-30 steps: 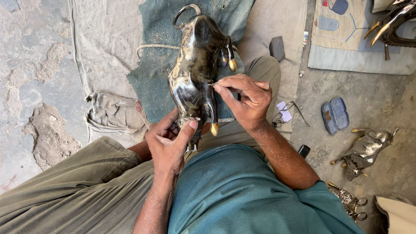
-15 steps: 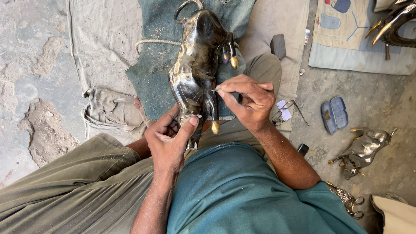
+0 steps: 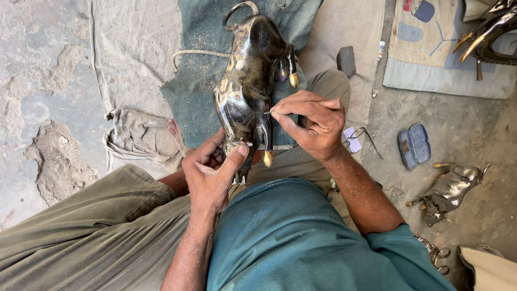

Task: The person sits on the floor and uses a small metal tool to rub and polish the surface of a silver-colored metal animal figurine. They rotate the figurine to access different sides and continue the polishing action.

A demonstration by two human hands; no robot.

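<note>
Your left hand (image 3: 210, 172) grips the lower end of a dark polished metal bull figure (image 3: 249, 89) lying at twelve o'clock over your lap, while your right hand (image 3: 312, 121) pinches a thin tool (image 3: 267, 112) against it.

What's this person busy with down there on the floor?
A person sits on the ground with a dark, shiny metal bull figure lying across their lap. The left hand steadies its lower end, while the right hand pinches a thin tool against its side. A smaller metal animal figure lies to the right, near a blue case.
</note>
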